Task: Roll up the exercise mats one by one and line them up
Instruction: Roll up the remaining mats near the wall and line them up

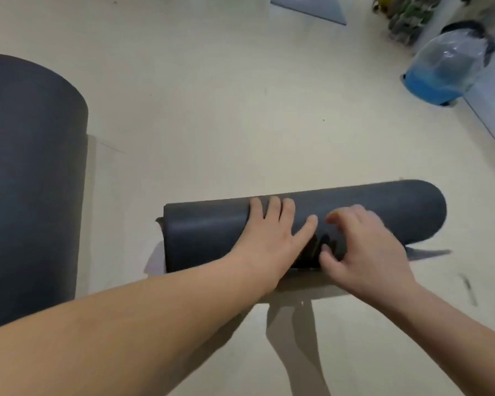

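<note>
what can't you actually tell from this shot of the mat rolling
Head view only:
Right hand: motion blur; gripping the rolled mat or just touching it, unclear.
Rolled mat's near side at the middle: covered by the left hand and right hand.
Second dark mat: cut off by the left edge.
Blue bin: contents blurred behind its clear bag.

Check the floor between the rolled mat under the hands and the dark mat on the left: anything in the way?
Nothing visible. The left hand and right hand rest on the rolled mat, and bare floor lies between it and the dark mat at left. The blue bin stands far right.
</note>
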### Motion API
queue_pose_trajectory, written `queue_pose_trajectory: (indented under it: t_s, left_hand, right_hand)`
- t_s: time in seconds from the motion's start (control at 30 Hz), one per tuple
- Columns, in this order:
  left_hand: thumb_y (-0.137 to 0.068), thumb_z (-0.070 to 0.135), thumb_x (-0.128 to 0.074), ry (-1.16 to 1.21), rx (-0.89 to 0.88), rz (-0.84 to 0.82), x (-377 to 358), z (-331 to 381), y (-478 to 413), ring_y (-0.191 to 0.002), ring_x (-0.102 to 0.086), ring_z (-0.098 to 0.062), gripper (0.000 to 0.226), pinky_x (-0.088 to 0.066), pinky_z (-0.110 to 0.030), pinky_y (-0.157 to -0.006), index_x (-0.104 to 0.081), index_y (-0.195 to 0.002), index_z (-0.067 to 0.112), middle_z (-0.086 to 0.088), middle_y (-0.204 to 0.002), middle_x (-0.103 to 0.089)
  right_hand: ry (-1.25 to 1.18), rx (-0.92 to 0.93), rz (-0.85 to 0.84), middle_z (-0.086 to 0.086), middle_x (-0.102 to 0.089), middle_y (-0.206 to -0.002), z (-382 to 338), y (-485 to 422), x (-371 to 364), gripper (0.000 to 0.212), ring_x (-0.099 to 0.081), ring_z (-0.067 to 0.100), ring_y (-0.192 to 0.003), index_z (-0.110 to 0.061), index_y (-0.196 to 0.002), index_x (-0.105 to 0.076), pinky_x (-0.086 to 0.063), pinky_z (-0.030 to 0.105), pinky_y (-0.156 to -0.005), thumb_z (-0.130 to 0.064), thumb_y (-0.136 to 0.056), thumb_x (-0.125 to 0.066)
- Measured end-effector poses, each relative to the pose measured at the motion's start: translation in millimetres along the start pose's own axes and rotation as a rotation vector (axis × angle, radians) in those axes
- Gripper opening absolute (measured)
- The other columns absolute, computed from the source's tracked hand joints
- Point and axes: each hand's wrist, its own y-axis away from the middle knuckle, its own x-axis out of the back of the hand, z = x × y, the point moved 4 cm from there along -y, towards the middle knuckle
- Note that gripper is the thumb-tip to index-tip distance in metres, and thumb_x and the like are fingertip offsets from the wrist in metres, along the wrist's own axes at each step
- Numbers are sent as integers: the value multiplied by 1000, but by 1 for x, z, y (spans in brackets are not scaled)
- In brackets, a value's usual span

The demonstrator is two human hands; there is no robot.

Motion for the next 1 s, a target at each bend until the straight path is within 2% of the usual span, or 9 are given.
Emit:
queue_pose_trajectory:
  t_s: [0.07,0.17,0.27,0.37,0.5,0.57,0.67,0.83,1.0]
  left_hand:
    - [-87,32,-81,-122,-173,63,-21,20,17,-153,5,-54,124,-11,-74,-118,15,-164,24,-33,-164,10]
    - [-94,48,-63,-185,-259,142,-64,30,51,-155,-5,-52,96,-13,-75,-119,-3,-167,29,-30,-168,-4]
    - [-92,43,-63,-20,-286,283,-81,36,78,-147,-37,-43,59,-34,-65,-117,-49,-148,31,-17,-159,-41]
    - [-82,37,-73,302,-192,366,-61,39,88,-134,-48,-27,45,-39,-47,-113,-60,-124,27,-2,-141,-53]
    - [-99,43,-58,856,608,438,-38,-8,99,-148,-24,-14,57,-20,-40,-124,-37,-151,33,8,-161,-26]
    - [-103,41,-55,862,820,419,-43,-29,105,-152,-18,-16,61,-14,-41,-125,-32,-158,29,7,-166,-19]
    - [-102,36,-57,854,806,436,-39,-48,116,-150,-21,-15,58,-19,-39,-124,-38,-156,26,7,-165,-25]
    - [-102,38,-56,771,813,358,-33,-69,130,-149,-21,-16,63,-34,-41,-119,-30,-159,29,8,-166,-18]
    - [-102,41,-53,736,729,209,-25,-65,132,-158,-10,-23,71,-21,-43,-126,-22,-164,25,-1,-174,-6]
  right_hand:
    - [132,95,-146,8,-45,-149,15,-4,3,83,-44,31,-136,-39,-153,-36,-45,46,-107,-57,-78,-66]
    - [243,169,-445,8,-10,-170,16,5,-18,110,-17,32,-155,-57,-158,10,-26,49,-124,-85,-75,-57]
    - [247,167,-407,13,-30,-162,2,25,-37,118,-33,35,-147,-58,-156,-7,-39,53,-113,-88,-59,-67]
    - [243,145,-327,20,-46,-146,-6,38,-45,122,-46,43,-132,-48,-151,-32,-48,58,-98,-79,-45,-82]
    - [284,83,-357,13,-38,-147,-19,37,-36,117,-39,37,-133,-51,-145,-23,-45,54,-101,-77,-45,-77]
    - [289,67,-434,7,-25,-150,-24,31,-31,114,-30,31,-139,-54,-145,-8,-40,48,-108,-78,-53,-72]
    - [258,40,-462,4,-24,-148,-28,23,-25,116,-32,27,-139,-54,-145,-3,-42,43,-107,-80,-55,-71]
    - [226,51,-451,0,-24,-145,-51,11,-26,110,-33,24,-138,-44,-139,-21,-44,45,-101,-88,-49,-65]
    - [271,126,-483,-4,-30,-134,-68,-1,-27,120,-41,22,-123,-36,-137,-24,-53,40,-83,-85,-40,-74]
